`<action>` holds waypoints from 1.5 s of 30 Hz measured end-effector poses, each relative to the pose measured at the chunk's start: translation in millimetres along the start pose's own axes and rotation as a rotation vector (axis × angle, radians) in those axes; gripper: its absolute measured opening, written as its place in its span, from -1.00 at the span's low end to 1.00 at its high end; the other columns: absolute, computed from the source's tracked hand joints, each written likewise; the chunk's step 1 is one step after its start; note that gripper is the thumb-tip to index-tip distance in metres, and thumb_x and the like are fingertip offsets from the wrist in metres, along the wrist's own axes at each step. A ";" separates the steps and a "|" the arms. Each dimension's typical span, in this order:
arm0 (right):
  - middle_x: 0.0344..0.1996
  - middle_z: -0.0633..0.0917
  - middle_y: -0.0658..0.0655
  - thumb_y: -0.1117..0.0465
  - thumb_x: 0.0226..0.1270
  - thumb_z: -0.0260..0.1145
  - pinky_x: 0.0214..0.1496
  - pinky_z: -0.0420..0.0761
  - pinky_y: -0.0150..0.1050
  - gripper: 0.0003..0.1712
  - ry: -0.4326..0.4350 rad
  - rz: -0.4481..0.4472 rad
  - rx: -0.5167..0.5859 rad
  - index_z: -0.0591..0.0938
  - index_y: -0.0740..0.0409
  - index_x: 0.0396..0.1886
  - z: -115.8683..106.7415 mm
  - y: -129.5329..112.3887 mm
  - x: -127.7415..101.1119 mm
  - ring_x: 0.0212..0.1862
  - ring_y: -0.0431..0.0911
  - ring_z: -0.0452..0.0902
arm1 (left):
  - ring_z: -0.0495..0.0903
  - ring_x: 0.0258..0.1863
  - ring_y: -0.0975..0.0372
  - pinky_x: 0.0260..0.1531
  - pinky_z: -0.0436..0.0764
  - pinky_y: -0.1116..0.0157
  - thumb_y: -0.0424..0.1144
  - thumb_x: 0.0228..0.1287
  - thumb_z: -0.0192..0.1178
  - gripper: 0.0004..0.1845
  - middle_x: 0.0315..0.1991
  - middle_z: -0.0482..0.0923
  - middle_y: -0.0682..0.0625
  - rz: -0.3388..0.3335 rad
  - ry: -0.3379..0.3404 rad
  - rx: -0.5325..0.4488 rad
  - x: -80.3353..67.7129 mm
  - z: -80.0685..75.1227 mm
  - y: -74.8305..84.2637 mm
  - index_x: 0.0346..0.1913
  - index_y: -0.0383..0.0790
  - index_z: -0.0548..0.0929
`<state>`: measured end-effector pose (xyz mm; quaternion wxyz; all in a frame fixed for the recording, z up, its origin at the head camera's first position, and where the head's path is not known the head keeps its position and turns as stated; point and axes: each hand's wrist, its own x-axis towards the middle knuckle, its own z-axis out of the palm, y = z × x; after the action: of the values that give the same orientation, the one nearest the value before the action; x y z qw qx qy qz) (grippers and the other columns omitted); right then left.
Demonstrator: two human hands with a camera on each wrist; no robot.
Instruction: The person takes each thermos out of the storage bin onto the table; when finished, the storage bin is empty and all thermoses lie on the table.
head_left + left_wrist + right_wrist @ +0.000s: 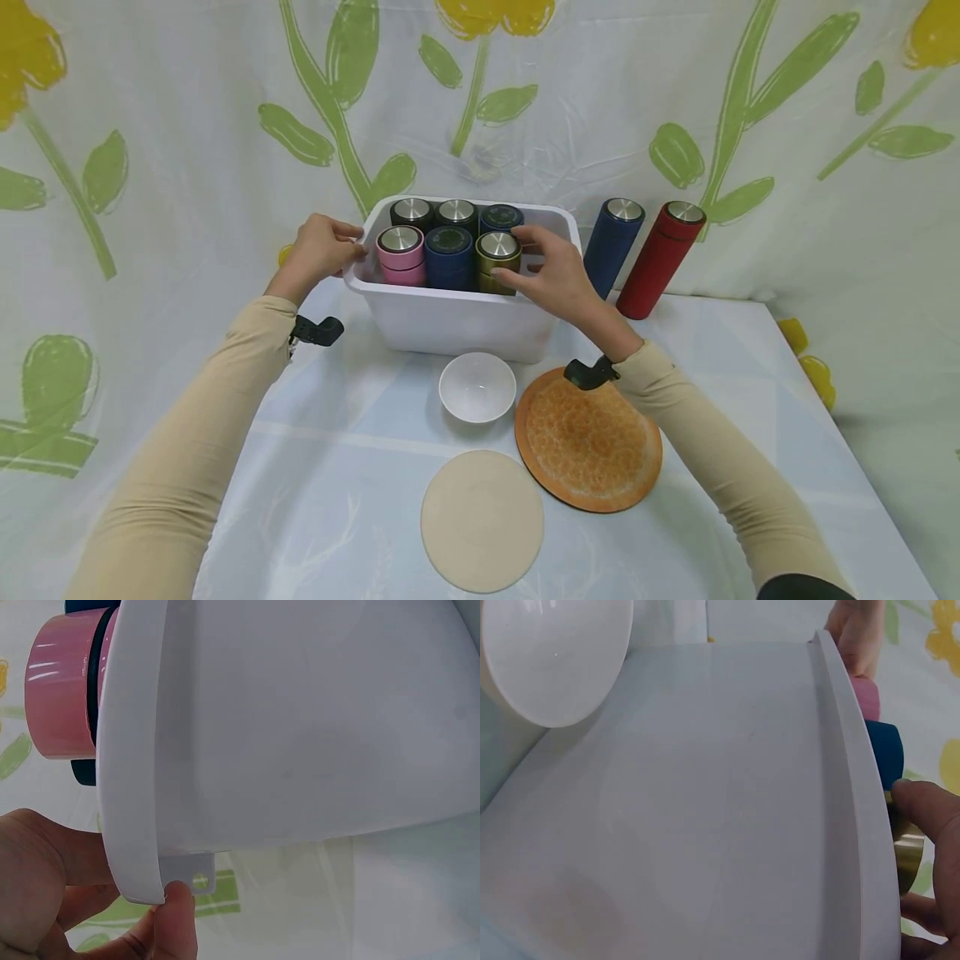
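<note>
While the right hand (555,279) curls its fingers round the olive flask (498,260) standing in the white bin (457,321), the left hand (318,247) grips the bin's rim. The flasks are packed tight — lifting askew could drag the blue flask (448,257) just beside those fingers, or tip the bin on the bench (337,467).

White bin (457,321) holds pink (401,254), navy (448,257), olive-gold (498,260) and black flasks (412,213); right of it navy flask (612,235), red flask (660,260); before it white bowl (477,387), orange patterned mat (588,442), beige mat (482,521).
</note>
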<state>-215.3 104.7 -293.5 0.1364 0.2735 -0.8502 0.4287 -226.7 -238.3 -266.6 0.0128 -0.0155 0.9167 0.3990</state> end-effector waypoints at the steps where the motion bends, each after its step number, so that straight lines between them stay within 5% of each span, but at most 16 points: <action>1: 0.11 0.63 0.23 0.15 0.13 0.58 0.08 0.65 -0.02 -0.28 0.002 -0.002 -0.002 0.52 0.29 0.26 0.6 0.0 0.9 0.07 0.07 0.62 | 0.63 -0.06 -0.09 -0.28 0.73 0.23 -0.30 0.35 0.22 -0.49 0.12 0.57 -0.38 0.000 0.002 0.001 0.1 -0.1 0.3 0.31 -0.44 0.51; 22: 0.01 0.61 0.17 -0.09 -0.01 0.63 -0.01 0.53 -0.07 -0.14 -0.031 0.001 -0.199 0.53 0.18 0.24 11.2 -10.1 12.4 -0.02 0.01 0.49 | 0.63 -0.07 -0.09 -0.25 0.73 0.19 -0.29 0.37 0.22 -0.49 0.11 0.57 -0.37 -0.015 -0.009 -0.007 0.4 -0.1 1.5 0.32 -0.42 0.50; 45: 0.09 0.65 0.20 0.06 0.02 0.64 0.06 0.59 -0.09 -0.12 -0.107 0.021 -0.135 0.47 0.22 0.31 3.1 -14.2 6.7 0.06 0.02 0.59 | 0.62 -0.04 -0.09 -0.28 0.73 0.22 -0.29 0.36 0.22 -0.48 0.14 0.55 -0.38 -0.017 -0.014 -0.019 1.0 0.7 0.2 0.33 -0.43 0.49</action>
<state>-212.5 93.0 -283.0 0.1043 0.2774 -0.8860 0.3566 -227.7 -237.7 -267.0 0.0225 -0.0203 0.9126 0.4077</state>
